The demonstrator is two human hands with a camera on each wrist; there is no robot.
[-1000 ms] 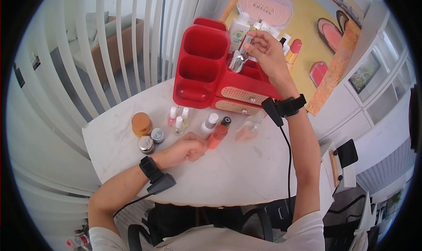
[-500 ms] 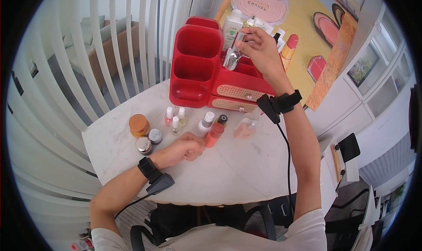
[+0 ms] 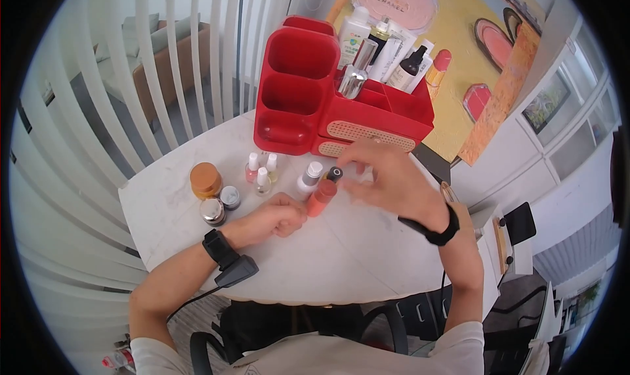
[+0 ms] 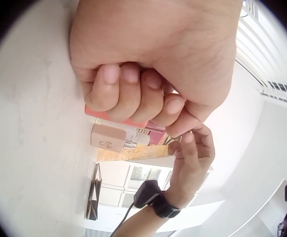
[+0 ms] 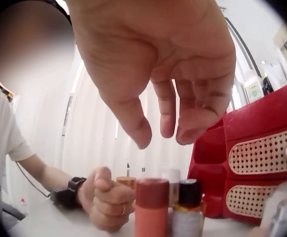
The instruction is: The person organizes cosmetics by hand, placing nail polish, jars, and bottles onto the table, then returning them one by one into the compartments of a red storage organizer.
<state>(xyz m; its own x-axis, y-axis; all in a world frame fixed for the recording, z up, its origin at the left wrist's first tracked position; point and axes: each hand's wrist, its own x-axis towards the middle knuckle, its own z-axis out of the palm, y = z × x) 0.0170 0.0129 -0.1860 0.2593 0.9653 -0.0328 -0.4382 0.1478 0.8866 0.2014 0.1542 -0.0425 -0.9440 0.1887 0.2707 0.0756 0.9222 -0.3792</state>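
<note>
My left hand (image 3: 272, 221) rests on the white table in a fist, its fingers curled and nothing visible in them. Right beside its knuckles stands a coral bottle (image 3: 321, 198). My right hand (image 3: 387, 178) hovers empty over the table, thumb and fingers apart, above the coral bottle and a black-capped bottle (image 5: 190, 192). A white bottle (image 3: 308, 179) with a silver band stands with these two. Mostly hidden by the right hand in the head view, a pink perfume bottle (image 4: 108, 137) shows in the left wrist view. A silver bottle (image 3: 354, 83) stands tilted in the red organizer (image 3: 423, 116).
Several bottles and tubes (image 3: 387, 55) fill the organizer's back. Nail polish bottles (image 3: 263, 181) stand left of the white bottle. Further left are an orange-lidded jar (image 3: 206, 180) and two small jars (image 3: 212, 211). White slats (image 3: 141, 80) border the table's left.
My right hand has let go of the silver bottle in the organizer and come down toward the bottles on the table, its fingers spread. The left hand has stayed in place.
</note>
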